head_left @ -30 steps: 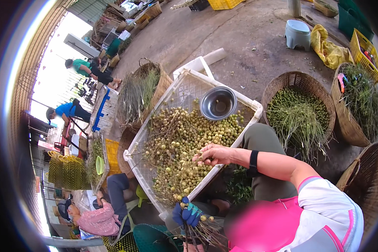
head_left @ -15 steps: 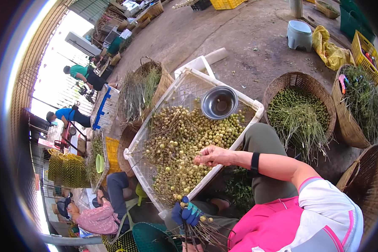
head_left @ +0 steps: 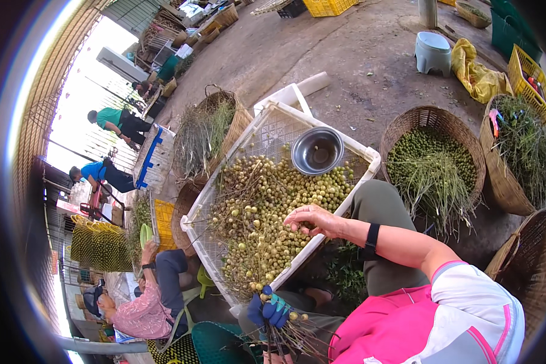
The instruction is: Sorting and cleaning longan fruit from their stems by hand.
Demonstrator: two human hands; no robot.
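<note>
My left hand [head_left: 271, 311], in a blue glove, is closed around a bundle of thin twigs [head_left: 297, 337] with a few round yellow-green fruits on them, at the near corner of a white mesh tray [head_left: 258, 130]. Many loose fruits [head_left: 318, 197] lie in the tray, mixed with brown stems. Over its right-hand part hovers my bare right hand [head_left: 314, 219], fingers bent but apart; I see nothing gripped in them. A metal bowl [head_left: 317, 151] with a little in its bottom rests on the fruits at the tray's far right side.
To the right stand a basket [head_left: 434, 118] of green fruits and stalks, another basket [head_left: 497, 164] of stalks, and a stool [head_left: 432, 51] farther off. A basket of dry stalks [head_left: 206, 136] is beyond the tray. At left sits a co-worker in a pink shirt [head_left: 141, 312].
My right hand has shifted slightly right and its fingers have loosened from a pinch. My left hand stays put. The pink-shirted co-worker has stretched a hand up to a green bowl.
</note>
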